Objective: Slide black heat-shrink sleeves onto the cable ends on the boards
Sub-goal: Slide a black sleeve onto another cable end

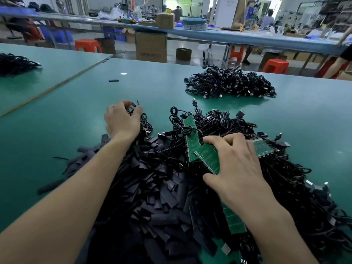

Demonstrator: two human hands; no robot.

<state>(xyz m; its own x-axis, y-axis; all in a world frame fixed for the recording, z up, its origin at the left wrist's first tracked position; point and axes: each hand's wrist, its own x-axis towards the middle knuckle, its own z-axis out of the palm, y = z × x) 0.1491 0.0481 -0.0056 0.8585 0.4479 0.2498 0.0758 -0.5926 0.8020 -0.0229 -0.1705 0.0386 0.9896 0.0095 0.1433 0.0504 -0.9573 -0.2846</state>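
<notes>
Across the green table point(57, 103), looking from the left past a dark cable heap point(15, 63) at the far edge and a lone sleeve point(113, 80) lying flat, long axis running left to right. Reaching forward with the left hand point(122, 119), curling the fingers round a small black bunch point(133, 108), one short piece poking upward beyond the fingertips; sleeve or cable end, not telling apart. Holding the left forearm above the sleeve pile point(152, 187), flat black pieces pointing every way, spreading from the near edge up to the left wrist. Gripping a green board point(207, 159) with the right hand point(236, 164), thumb hooking its near edge, fingers arching over the top, long axis running roughly left to right atop the near cable pile point(285, 178). Overlapping a second board point(191, 149) at the left end, that one pointing its long axis away from the body. Facing a far cable pile point(230, 82) well beyond.
</notes>
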